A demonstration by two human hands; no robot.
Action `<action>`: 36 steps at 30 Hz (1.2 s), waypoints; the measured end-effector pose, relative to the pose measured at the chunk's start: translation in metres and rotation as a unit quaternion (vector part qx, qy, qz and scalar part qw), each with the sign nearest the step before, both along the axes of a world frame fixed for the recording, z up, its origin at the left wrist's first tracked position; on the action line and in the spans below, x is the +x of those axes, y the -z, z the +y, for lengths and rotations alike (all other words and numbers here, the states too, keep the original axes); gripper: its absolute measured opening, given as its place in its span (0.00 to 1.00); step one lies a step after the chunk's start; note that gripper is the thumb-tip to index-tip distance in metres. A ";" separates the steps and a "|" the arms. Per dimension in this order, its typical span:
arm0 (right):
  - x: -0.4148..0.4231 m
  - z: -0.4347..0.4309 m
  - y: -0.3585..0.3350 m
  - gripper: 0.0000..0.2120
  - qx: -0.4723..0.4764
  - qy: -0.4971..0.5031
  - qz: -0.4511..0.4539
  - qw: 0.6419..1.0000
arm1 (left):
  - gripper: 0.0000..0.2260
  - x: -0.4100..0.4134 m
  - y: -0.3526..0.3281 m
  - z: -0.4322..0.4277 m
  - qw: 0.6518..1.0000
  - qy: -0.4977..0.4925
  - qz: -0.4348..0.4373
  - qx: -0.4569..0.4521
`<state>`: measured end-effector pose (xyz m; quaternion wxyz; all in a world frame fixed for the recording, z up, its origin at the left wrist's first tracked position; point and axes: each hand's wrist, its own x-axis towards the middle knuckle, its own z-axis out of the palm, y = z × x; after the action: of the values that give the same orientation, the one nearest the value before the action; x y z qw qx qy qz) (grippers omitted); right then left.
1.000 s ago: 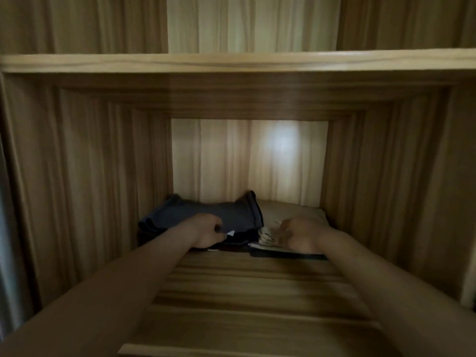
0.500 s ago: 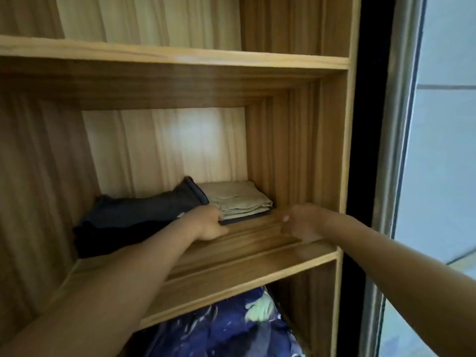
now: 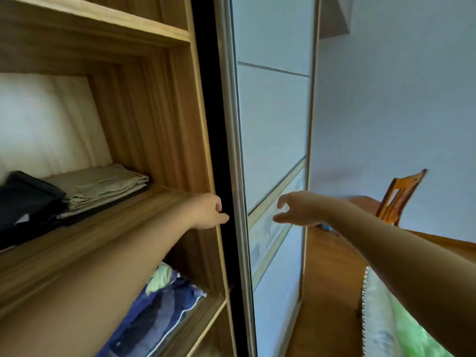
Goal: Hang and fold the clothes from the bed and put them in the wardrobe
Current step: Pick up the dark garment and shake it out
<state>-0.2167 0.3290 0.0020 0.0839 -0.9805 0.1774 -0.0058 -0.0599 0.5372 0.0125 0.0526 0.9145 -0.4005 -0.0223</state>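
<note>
Left hand loosely curled, empty, just left of sliding door | right hand released, fingers spread before door | folded clothes shelved left of door, probably stowed for good.

The beige stack and dark stack are sitting at the back of the shelf, leaving its front strip free under the upper board. The side panel and the sliding door are closing off the right, with a dark gap running between them. Bedding is crowding the compartment below the shelf.
</note>
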 end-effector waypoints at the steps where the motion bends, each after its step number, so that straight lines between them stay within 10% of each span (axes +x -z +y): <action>1: -0.017 -0.010 0.005 0.27 0.004 0.022 0.004 1.000 | 0.16 -0.009 0.005 -0.016 1.000 0.023 0.008 -0.001; 15: -0.150 -0.163 0.070 0.21 0.048 0.236 0.063 0.968 | 0.21 -0.072 0.073 -0.230 0.978 0.204 0.017 0.044; 36: -0.038 -0.519 0.111 0.27 0.078 0.296 0.098 0.947 | 0.19 0.046 0.117 -0.629 0.967 0.251 0.019 0.040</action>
<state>-0.2548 -0.1899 -0.1087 0.1363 -0.8703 0.4666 0.0797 -0.0141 -0.0916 -0.1048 0.0161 0.7857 -0.6147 -0.0677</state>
